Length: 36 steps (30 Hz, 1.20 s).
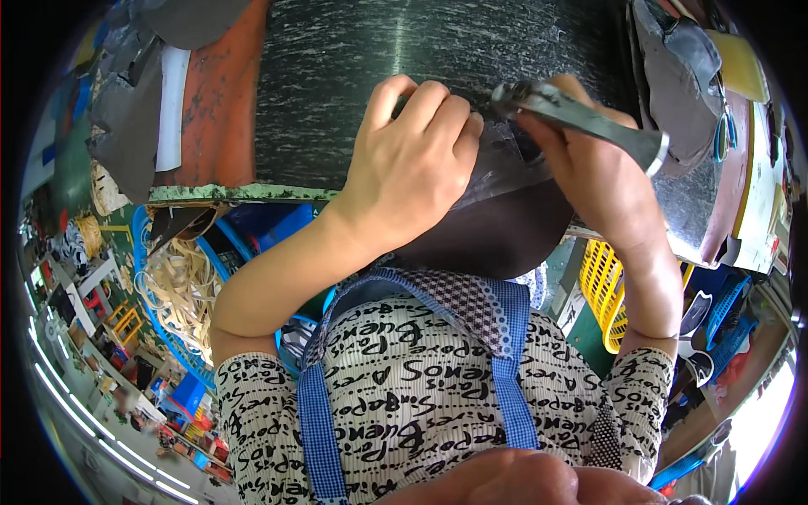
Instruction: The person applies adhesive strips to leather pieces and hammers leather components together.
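In my right hand (602, 160) is a metal hammer (581, 118), its flared end to the right and its blunt end close to my left hand. The fingers wrap it from the far side. My left hand (417, 156) is closed, fingers curled under at the upper edge of a dark brown leather-like piece (501, 231); the fingertips are hidden. That piece lies partly on the black streaked work surface (328, 101) and hangs over its near edge toward my lap. A shiny, translucent strip (501, 172) lies along its upper part, between the two hands.
Dark sheets (673, 84) are stacked at the right, scissors (722, 135) beside them. More dark sheets (126, 126) and a white strip (172, 105) lie at the left. Below the table are a blue basket of pale strips (181, 286) and a yellow basket (602, 286).
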Tool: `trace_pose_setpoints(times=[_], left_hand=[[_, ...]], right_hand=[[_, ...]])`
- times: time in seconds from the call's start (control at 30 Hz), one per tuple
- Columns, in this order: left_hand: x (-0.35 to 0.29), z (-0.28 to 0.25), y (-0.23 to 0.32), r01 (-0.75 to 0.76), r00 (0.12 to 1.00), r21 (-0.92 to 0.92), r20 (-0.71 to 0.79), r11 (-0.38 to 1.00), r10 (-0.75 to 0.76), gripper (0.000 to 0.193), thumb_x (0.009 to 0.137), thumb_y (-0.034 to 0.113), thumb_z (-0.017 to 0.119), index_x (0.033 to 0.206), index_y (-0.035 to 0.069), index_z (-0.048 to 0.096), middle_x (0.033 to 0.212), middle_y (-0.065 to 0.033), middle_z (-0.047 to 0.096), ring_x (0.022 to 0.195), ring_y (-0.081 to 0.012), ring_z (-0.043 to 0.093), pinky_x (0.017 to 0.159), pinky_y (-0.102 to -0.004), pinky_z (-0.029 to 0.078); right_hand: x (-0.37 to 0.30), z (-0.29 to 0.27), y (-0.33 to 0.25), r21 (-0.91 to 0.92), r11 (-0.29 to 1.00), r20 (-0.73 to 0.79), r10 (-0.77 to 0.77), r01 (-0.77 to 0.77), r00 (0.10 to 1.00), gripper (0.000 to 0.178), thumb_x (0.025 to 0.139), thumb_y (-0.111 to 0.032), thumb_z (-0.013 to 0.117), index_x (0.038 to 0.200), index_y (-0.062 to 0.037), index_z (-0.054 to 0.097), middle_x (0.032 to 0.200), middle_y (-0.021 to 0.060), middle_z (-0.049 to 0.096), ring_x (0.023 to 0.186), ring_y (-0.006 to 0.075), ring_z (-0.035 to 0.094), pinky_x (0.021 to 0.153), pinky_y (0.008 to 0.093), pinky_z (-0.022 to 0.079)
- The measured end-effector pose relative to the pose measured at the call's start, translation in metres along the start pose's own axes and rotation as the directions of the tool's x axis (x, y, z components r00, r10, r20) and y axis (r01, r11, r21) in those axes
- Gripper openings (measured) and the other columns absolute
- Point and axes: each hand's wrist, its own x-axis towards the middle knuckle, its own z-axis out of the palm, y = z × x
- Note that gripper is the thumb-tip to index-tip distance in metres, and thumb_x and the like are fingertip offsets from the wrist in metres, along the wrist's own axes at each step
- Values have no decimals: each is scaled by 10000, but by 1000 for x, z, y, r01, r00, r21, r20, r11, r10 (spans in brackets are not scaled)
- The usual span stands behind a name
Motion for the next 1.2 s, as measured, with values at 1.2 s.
trace_pose_setpoints(times=[1.2], left_hand=[[-16, 1, -35, 170, 972, -205, -128, 964, -198, 203, 709, 203, 814, 881, 123, 742, 884, 43, 661, 927, -187, 606, 912, -399, 380]], right_hand=[[26, 11, -7, 65, 994, 115, -95, 88, 989, 149, 897, -180, 695, 953, -51, 646, 729, 162, 659, 676, 375, 660, 563, 408, 527]])
